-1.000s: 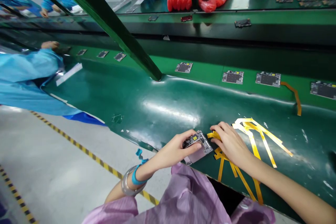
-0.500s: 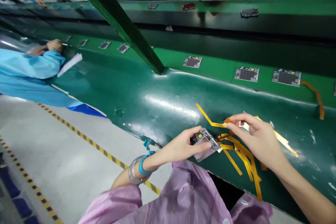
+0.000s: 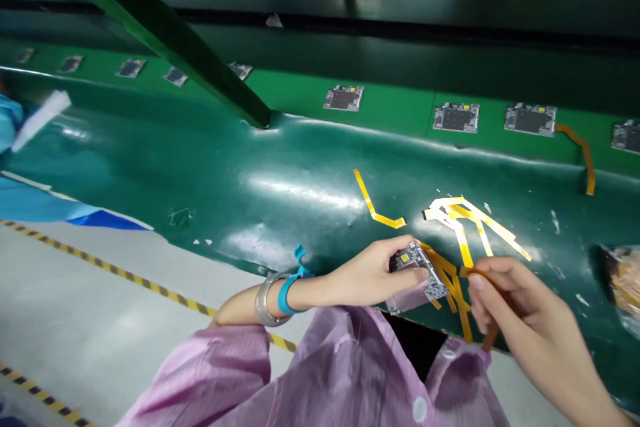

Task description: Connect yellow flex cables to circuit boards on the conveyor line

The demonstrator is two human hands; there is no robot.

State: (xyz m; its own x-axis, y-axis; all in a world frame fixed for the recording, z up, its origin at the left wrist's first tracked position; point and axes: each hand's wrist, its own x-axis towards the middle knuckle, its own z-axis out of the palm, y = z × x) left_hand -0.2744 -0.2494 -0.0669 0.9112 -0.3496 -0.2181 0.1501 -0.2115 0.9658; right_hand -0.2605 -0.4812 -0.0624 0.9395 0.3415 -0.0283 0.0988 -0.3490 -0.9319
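My left hand (image 3: 370, 273) grips a circuit board (image 3: 425, 280) near the table's front edge, thumb across its face. To its right, my right hand (image 3: 520, 300) pinches an orange flex cable (image 3: 492, 337) between thumb and fingers, its dark connector end pointing toward the board. Several yellow flex cables (image 3: 456, 280) lie beside and partly behind the board. Behind my hands is a shiny pile of yellow cables (image 3: 465, 213) on the green table (image 3: 210, 160). One bent yellow strip (image 3: 373, 207) lies apart, to the left of that pile.
Several circuit boards (image 3: 456, 117) sit in a row on the green strip behind the table; one has an orange cable (image 3: 583, 147) attached. A green post (image 3: 200, 73) slants across the left. A plastic bag (image 3: 625, 280) lies at right. A person's blue sleeve (image 3: 9, 121) shows at far left.
The view has shifted down and right. My right hand has moved away from the cable pile toward the front, now with an orange cable pinched. My left hand still holds the board.
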